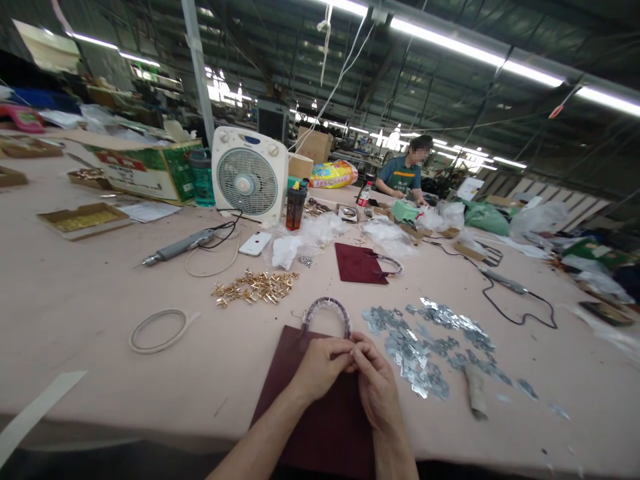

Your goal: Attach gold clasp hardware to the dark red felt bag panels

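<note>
Silver plates (pixel 416 363) beside hands (pixel 323 365) on maroon bag (pixel 327 433), gold fasteners (pixel 257 288), fan (pixel 249 177) beyond

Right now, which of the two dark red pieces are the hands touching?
The nearer dark red piece: the left hand and right hand meet by the right end of its handle. The farther dark red piece lies beyond, untouched.

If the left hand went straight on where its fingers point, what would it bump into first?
Probably the right hand. The left hand points right at its fingers, close by the bag handle. They look about touching, but the exact gap is hard to tell.
</note>
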